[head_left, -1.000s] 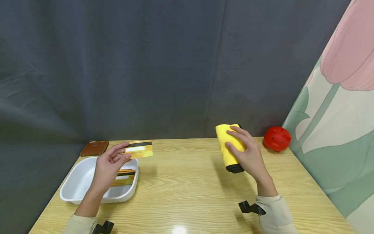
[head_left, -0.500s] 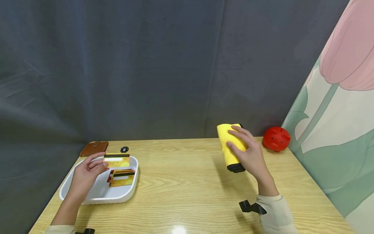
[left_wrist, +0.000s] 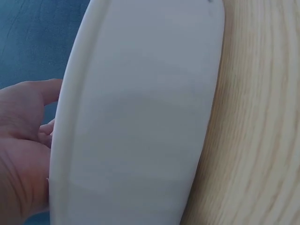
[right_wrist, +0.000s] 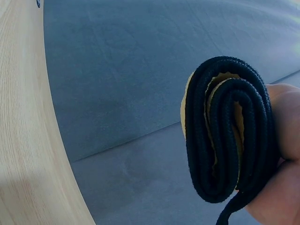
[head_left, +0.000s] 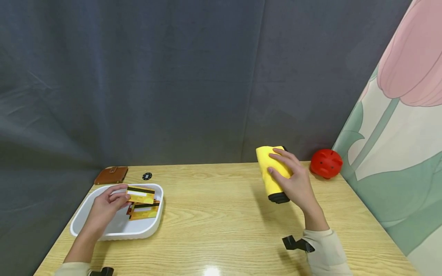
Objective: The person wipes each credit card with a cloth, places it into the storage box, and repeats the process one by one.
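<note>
In the head view my left hand (head_left: 105, 209) pinches a yellow bank card (head_left: 141, 194) with a dark stripe by its left end, over the white plastic basin (head_left: 77, 226). Beneath it, more yellow and red cards (head_left: 145, 214) lie inside the basin. The basin's outer wall (left_wrist: 140, 112) hides most of that hand in the left wrist view. My right hand (head_left: 293, 178) grips a rolled yellow towel (head_left: 267, 165) with black edging, held above the table on the right. Its coiled black end (right_wrist: 229, 131) faces the right wrist camera.
A brown leather wallet (head_left: 111, 175) lies behind the basin, and a black poker chip (head_left: 147, 176) is to its right. A red piggy bank (head_left: 326, 164) stands at the table's back right. Dark curtain fabric (head_left: 193, 84) hangs along the back edge of the wooden table (head_left: 207, 222).
The left hand has carried the card leftward and down over the basin, then tilted it close above the other cards. The poker chip has come into sight. The right hand has barely moved.
</note>
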Motion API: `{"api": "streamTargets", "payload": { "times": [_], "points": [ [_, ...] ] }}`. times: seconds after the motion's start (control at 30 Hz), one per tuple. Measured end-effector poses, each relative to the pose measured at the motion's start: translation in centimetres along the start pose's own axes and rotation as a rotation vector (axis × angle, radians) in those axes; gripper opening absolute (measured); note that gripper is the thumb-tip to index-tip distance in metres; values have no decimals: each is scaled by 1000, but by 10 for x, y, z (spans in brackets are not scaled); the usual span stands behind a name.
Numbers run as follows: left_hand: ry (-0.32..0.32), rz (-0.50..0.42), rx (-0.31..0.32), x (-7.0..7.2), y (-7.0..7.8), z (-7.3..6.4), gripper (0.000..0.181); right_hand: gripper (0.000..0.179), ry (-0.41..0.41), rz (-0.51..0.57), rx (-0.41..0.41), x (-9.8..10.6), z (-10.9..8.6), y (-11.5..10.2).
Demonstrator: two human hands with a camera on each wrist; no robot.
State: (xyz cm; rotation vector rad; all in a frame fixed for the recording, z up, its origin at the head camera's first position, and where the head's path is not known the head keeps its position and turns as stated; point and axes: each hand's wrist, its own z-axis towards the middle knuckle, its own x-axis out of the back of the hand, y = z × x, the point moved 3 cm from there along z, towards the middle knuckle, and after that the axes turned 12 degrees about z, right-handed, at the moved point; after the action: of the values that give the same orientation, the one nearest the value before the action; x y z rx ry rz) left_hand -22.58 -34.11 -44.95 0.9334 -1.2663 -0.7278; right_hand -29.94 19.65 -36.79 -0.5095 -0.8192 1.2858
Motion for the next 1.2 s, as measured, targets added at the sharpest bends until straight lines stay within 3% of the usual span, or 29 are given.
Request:
{"api": "streamTargets", "payload": {
  "times": [0.4, 0.63, 0.8, 0.97, 1.2],
  "points": [
    [-114, 106, 89, -7, -4, 7, 50, 39, -12, -2, -9, 1, -1, 0],
    [-199, 130, 82, -13, -7, 9, 43, 39, -10, 4, -11, 1, -1, 1],
    [-225, 148, 66, -15, -9, 9, 42, 39, -12, -1, -16, 1, -1, 0],
    [-224, 163, 66, -13, -8, 6, 41, 39, -21, -7, -27, 1, -2, 2],
    [-175, 254, 56, -8, -8, 7, 39, 39, -55, -35, -71, 1, -5, 9]
  ]
}}
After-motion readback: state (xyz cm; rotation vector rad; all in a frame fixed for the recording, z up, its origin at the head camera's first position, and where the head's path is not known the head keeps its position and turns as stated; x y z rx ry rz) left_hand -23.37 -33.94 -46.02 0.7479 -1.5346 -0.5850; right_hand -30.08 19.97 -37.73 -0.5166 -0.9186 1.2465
